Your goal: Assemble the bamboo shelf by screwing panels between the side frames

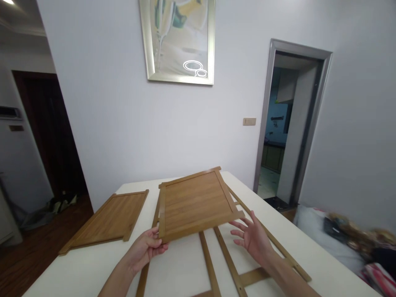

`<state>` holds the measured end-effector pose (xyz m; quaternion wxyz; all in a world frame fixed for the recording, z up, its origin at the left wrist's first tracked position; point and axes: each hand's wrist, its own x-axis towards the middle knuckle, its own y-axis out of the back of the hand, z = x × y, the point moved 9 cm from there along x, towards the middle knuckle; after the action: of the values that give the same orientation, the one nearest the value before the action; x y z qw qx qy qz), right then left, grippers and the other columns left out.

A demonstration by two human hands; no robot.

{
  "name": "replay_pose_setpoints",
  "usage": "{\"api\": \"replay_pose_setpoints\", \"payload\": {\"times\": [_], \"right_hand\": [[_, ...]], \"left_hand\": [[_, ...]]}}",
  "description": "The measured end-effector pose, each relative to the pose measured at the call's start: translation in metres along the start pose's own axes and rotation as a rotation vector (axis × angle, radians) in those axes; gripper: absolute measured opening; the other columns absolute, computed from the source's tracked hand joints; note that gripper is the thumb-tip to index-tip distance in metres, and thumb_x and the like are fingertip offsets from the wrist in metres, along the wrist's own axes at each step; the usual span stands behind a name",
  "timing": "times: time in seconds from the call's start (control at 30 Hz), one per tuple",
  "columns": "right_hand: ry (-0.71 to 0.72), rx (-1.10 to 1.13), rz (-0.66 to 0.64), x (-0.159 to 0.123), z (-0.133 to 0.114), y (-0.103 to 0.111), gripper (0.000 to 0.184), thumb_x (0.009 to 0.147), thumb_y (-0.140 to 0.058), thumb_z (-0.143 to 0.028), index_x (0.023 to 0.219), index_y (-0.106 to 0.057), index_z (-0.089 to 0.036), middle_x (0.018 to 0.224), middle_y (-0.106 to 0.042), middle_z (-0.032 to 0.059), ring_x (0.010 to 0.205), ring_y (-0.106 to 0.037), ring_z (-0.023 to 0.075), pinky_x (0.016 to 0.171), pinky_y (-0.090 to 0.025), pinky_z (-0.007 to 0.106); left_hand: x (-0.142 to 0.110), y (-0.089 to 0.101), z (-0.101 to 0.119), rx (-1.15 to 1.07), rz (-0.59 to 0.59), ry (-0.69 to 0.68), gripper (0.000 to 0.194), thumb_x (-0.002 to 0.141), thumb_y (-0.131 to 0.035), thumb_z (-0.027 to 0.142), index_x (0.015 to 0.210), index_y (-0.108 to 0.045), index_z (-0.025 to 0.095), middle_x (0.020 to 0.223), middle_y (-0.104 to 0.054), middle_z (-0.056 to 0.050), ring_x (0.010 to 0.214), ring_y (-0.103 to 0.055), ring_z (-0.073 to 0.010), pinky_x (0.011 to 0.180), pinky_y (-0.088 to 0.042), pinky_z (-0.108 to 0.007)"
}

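My left hand [148, 248] grips the near left corner of a brown wooden panel [196, 202], thumb on top and fingers beneath. The panel is raised and tilted over the table, with short tabs jutting from its corners. Beside its near right corner, my right hand [252, 239] has its fingers spread; whether a fingertip touches the edge I cannot tell. Below the panel lie wooden frames made of narrow strips: one frame [208, 264] partly hidden under it, another frame [227, 258] to the right, under my right forearm.
A second wooden panel [109, 220] lies flat on the left of the white table [173, 272]. The table's far end is near the wall, under a framed picture [181, 45]. At the right are a doorway [266, 123] and a heap of bags and cloth [346, 239].
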<state>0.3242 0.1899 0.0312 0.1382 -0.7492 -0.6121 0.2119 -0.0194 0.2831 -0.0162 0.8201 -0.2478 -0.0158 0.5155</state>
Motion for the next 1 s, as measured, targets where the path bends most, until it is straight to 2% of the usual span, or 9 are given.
{"api": "replay_pose_setpoints", "payload": {"times": [0.1,0.23,0.43,0.6,0.83,1.0], "right_hand": [[-0.074,-0.020,-0.064,-0.004,0.005,0.001,0.053,0.084,-0.052,-0.062,0.112,-0.059,-0.017,0.105,-0.071,0.0142,0.081,-0.071,0.0245,0.066,-0.057,0.036],[-0.092,-0.210,-0.019,-0.007,0.011,0.013,0.037,0.078,-0.068,-0.046,0.099,-0.065,-0.016,0.103,-0.073,0.0128,0.091,-0.070,0.0269,0.079,-0.056,0.038],[-0.048,-0.337,-0.023,0.002,0.016,0.020,0.033,0.078,-0.070,-0.044,0.094,-0.069,-0.015,0.097,-0.075,0.0115,0.088,-0.071,0.0261,0.078,-0.056,0.036],[-0.045,-0.376,-0.020,0.008,0.018,0.027,0.032,0.078,-0.070,-0.043,0.092,-0.070,-0.014,0.093,-0.076,0.0110,0.083,-0.072,0.0244,0.075,-0.056,0.034],[-0.035,-0.361,-0.012,0.006,0.016,0.024,0.033,0.078,-0.071,-0.043,0.094,-0.068,-0.015,0.098,-0.075,0.0115,0.086,-0.072,0.0252,0.077,-0.057,0.035],[0.055,-0.340,0.007,0.005,-0.002,0.020,0.044,0.073,-0.075,-0.043,0.108,-0.064,-0.019,0.101,-0.075,0.0096,0.091,-0.071,0.0265,0.077,-0.057,0.037]], "left_hand": [[0.001,-0.014,-0.014,0.065,-0.089,0.088,0.044,0.064,-0.072,0.004,0.107,-0.065,0.010,0.084,-0.071,-0.009,0.066,-0.069,-0.0157,0.061,-0.056,-0.023],[0.004,-0.020,-0.026,0.086,-0.100,0.155,0.040,0.063,-0.071,0.006,0.103,-0.068,0.009,0.079,-0.071,-0.009,0.064,-0.068,-0.0151,0.059,-0.055,-0.022],[0.001,-0.020,-0.036,0.134,-0.070,0.218,0.026,0.061,-0.071,0.007,0.087,-0.068,0.008,0.073,-0.069,-0.007,0.063,-0.069,-0.0155,0.061,-0.055,-0.023],[-0.005,-0.024,-0.040,0.216,-0.092,0.268,0.021,0.063,-0.071,0.010,0.084,-0.068,0.007,0.078,-0.072,-0.013,0.064,-0.069,-0.0167,0.062,-0.055,-0.024],[-0.005,-0.023,-0.037,0.209,-0.093,0.242,0.030,0.061,-0.076,0.013,0.090,-0.067,0.007,0.082,-0.072,-0.012,0.066,-0.068,-0.0162,0.066,-0.054,-0.026],[-0.004,-0.023,-0.024,0.234,-0.046,0.108,0.044,0.059,-0.080,0.019,0.100,-0.065,0.012,0.080,-0.069,-0.006,0.067,-0.068,-0.0173,0.067,-0.054,-0.029]]}}
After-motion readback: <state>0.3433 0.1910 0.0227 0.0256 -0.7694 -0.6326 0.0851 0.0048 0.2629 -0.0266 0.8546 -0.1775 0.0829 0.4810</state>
